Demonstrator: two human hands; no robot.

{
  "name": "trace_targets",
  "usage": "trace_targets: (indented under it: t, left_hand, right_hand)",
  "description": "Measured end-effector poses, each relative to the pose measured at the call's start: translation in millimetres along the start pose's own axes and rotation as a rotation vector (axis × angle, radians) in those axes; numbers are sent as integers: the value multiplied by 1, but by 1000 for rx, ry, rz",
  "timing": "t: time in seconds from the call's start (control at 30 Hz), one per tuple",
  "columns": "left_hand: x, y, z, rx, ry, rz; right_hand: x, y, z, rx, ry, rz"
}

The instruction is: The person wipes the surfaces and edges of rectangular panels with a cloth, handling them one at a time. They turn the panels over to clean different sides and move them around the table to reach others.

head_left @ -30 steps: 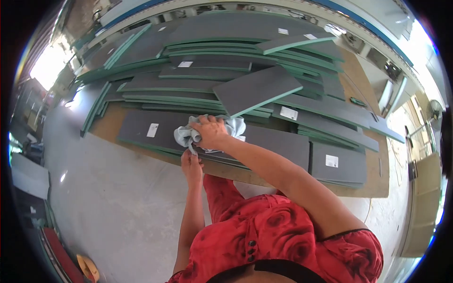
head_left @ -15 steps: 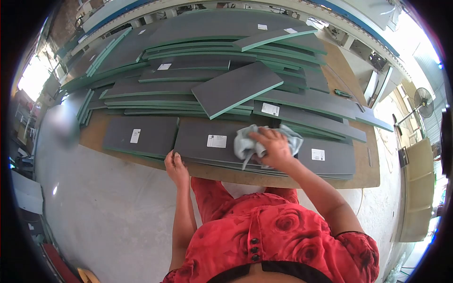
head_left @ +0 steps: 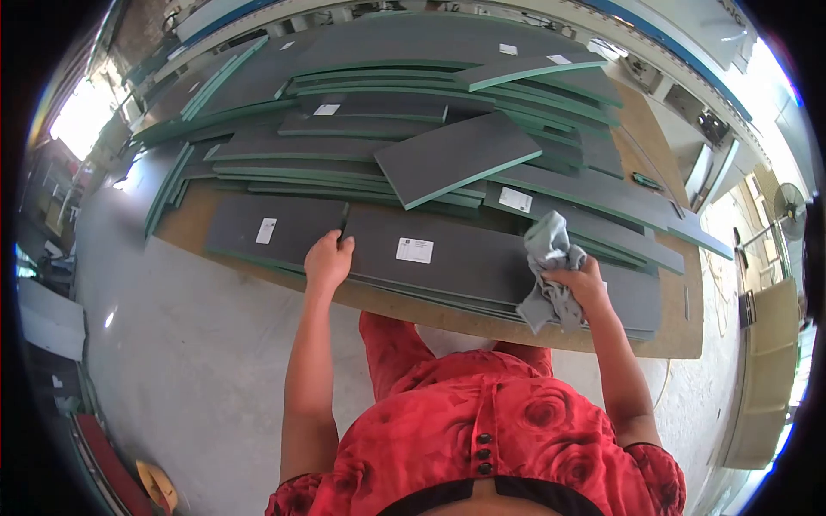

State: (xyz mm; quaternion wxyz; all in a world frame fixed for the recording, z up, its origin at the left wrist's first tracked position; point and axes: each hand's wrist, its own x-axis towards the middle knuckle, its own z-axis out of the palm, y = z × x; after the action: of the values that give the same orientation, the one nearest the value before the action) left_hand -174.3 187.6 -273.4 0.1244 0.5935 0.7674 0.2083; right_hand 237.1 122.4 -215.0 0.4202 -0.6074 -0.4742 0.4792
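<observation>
Across the wide brown table (head_left: 680, 340), most of the top is hidden under green-edged stacks of dark panels (head_left: 297, 148), so the lower layers can't really be counted. Beyond the near edge, gray floor (head_left: 215, 361) is seen, with some elbow room given there. Bare tabletop is exposed as a strip along that edge and a bigger patch at the right end. Up front, the middle panel (head_left: 473, 258) is set between both hands, its right end partly covered. Behind it, a loose panel (head_left: 456, 159) is laid at a slant over the stacks. The left panel (head_left: 292, 224) is lined up just beside the middle one, their seam partly blocked by the left hand (head_left: 327, 261). Those fingers are bent, but whether an edge is actually pinched can't be told. At the other end, a gray cloth (head_left: 551, 267) is gripped, all bunched up, in the right hand (head_left: 585, 285); whether the panel is touched by it can't be made out. White labels (head_left: 415, 250) are stuck on several panels, print too tiny to be read.
</observation>
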Motion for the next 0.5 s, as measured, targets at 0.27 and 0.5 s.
trace_targets:
  t: [0.27,0.5]
  left_hand:
    - [14,31,-7,99,-183,-141]
    - [16,10,6,-64,-208,-193]
  right_hand:
    - [-12,14,-6,96,-71,179]
    - [-16,4,-1,181,-71,114]
